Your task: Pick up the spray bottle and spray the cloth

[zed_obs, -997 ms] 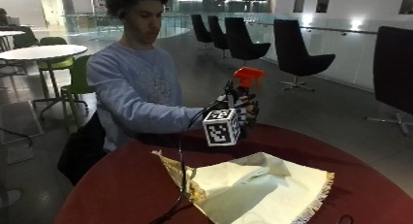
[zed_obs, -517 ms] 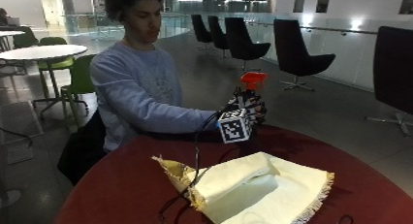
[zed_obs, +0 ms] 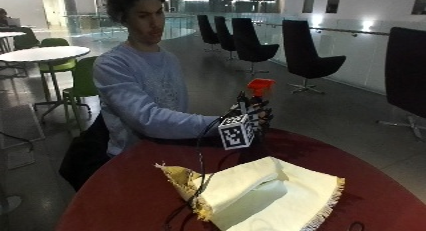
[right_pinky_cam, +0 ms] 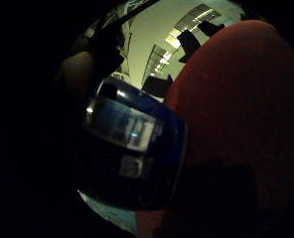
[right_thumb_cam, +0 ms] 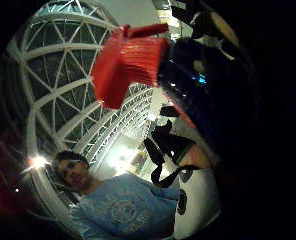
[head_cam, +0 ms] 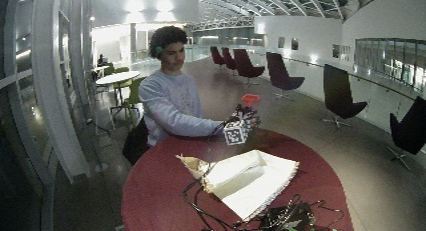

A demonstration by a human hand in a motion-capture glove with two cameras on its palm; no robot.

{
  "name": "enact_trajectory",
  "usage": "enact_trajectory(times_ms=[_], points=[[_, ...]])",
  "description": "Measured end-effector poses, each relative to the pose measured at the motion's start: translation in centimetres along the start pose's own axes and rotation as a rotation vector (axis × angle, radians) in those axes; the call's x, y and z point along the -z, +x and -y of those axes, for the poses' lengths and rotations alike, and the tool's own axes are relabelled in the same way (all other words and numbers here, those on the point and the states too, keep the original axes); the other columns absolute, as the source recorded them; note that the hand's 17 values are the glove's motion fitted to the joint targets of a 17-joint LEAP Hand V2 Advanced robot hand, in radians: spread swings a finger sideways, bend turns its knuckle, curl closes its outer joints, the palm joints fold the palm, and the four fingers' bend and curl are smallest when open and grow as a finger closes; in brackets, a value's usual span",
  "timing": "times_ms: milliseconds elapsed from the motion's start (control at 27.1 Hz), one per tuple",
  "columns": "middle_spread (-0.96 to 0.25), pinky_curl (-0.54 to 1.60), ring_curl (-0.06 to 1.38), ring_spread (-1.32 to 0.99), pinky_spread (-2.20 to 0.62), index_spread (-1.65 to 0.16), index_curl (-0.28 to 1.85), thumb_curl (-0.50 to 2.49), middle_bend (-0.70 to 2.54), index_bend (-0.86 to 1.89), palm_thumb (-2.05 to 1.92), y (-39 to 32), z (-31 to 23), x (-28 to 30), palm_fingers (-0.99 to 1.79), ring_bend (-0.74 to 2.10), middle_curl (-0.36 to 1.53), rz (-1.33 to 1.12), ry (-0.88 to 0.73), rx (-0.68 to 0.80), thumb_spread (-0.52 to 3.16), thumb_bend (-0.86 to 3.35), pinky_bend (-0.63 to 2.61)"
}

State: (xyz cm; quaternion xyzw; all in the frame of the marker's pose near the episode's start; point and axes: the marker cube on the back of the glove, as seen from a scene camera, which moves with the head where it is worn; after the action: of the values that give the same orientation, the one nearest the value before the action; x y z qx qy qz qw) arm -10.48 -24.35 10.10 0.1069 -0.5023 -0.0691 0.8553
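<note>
My gloved right hand (zed_obs: 256, 116) grips a spray bottle and holds it upright above the far side of the red table (zed_obs: 126, 191). The bottle's red trigger head (zed_obs: 259, 86) sticks up over the fingers, and its body is mostly hidden by the glove. A cream cloth (zed_obs: 266, 191) with a fringed edge lies folded on the table, in front of and below the hand. In the little finger side palm view the bottle's dark blue labelled body (right_pinky_cam: 132, 148) sits close against the palm. The red spray head (right_thumb_cam: 130, 62) fills part of the thumb side palm view.
A black cable (zed_obs: 198, 166) hangs from the hand onto the cloth. More cables and a small device (head_cam: 286, 218) lie at the table's near edge. Black chairs (zed_obs: 306, 56) stand behind on the floor, away from the table.
The hand has carried the bottle a little to the right, still upright. The cloth lies as before.
</note>
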Motion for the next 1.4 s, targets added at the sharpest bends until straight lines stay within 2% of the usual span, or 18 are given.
enact_trajectory(times_ms=[148, 517, 997, 1182, 1403], points=[[-0.08, 0.26, 0.37, -0.06, 0.22, -0.35, 0.30, 0.33, 0.29, 0.08, 0.59, -2.0, -1.1, 3.8, 0.72, 0.39, 0.45, -0.087, -0.001, 0.042, 0.90, -0.04, 0.19], [-0.07, 0.28, 0.38, -0.05, 0.21, -0.35, 0.25, 0.33, 0.33, 0.09, 0.60, -8.8, -6.5, 16.3, 0.76, 0.45, 0.45, -0.495, 0.017, 0.122, 0.94, -0.02, 0.18], [-0.07, 0.30, 0.38, -0.04, 0.21, -0.36, 0.24, 0.37, 0.33, 0.11, 0.73, -10.0, -17.6, 34.1, 0.78, 0.45, 0.44, -0.861, 0.232, -0.114, 0.99, -0.01, 0.19], [-0.07, 0.30, 0.37, -0.04, 0.20, -0.35, 0.24, 0.37, 0.34, 0.11, 0.75, -8.9, -20.9, 37.6, 0.79, 0.44, 0.44, -0.952, 0.257, -0.212, 1.00, -0.02, 0.18], [-0.07, 0.30, 0.37, -0.04, 0.20, -0.35, 0.25, 0.38, 0.32, 0.13, 0.76, -8.4, -22.6, 38.8, 0.79, 0.44, 0.44, -0.967, 0.277, -0.245, 1.00, -0.02, 0.18]])
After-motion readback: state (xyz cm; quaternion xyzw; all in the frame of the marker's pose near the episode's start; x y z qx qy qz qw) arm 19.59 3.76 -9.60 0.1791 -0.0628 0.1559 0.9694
